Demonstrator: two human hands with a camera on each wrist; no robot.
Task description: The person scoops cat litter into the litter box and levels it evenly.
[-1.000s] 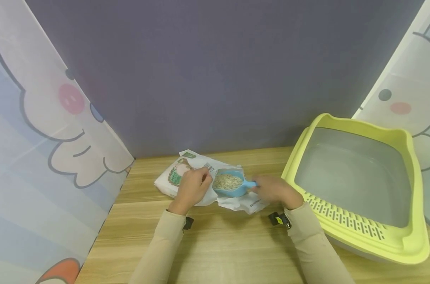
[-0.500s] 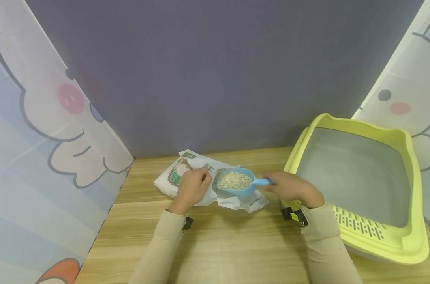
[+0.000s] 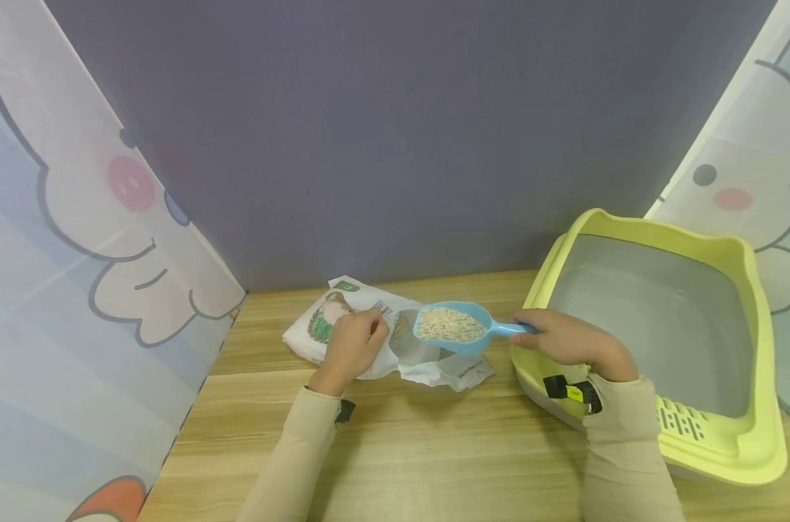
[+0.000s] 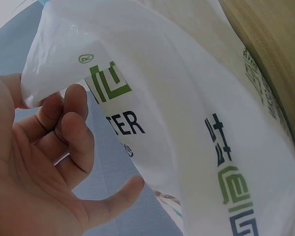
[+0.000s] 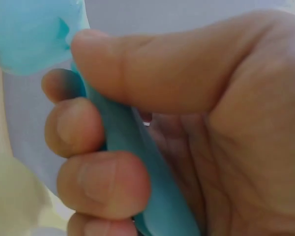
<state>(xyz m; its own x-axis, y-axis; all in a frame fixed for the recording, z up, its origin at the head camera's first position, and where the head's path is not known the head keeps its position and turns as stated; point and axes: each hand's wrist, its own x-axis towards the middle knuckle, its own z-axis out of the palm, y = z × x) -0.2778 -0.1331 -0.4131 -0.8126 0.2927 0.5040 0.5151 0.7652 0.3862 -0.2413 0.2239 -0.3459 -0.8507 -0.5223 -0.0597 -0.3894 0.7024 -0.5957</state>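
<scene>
A white plastic bag [image 3: 384, 362] lies flat on the wood-grain desk [image 3: 434, 464], its ragged mouth towards three o'clock. In the left wrist view its film bears a ® mark, the letters "TER" and bold green and dark characters that I cannot make out. A green label [image 3: 347, 286] sits at its eleven o'clock corner, near an oval brown-and-green picture; the small print on the mouth's flap is too tiny to read.

The left hand [image 3: 355, 344] pinches the bag's thin, creased film. The right hand [image 3: 558, 337] grips the smooth blue handle of a scoop [image 3: 469, 346], thumb along one side and fingers curled round the other. The scoop's rounded bowl points to nine o'clock, partly hiding the bag's mouth, and is heaped with pale, slender, rod-like pellets [image 3: 452, 325].

Towards three o'clock from the scoop stands a rounded, plastic-looking tub [image 3: 767, 362], with a glossy yellow rim, grey inside and a slotted ledge on its six o'clock side.
</scene>
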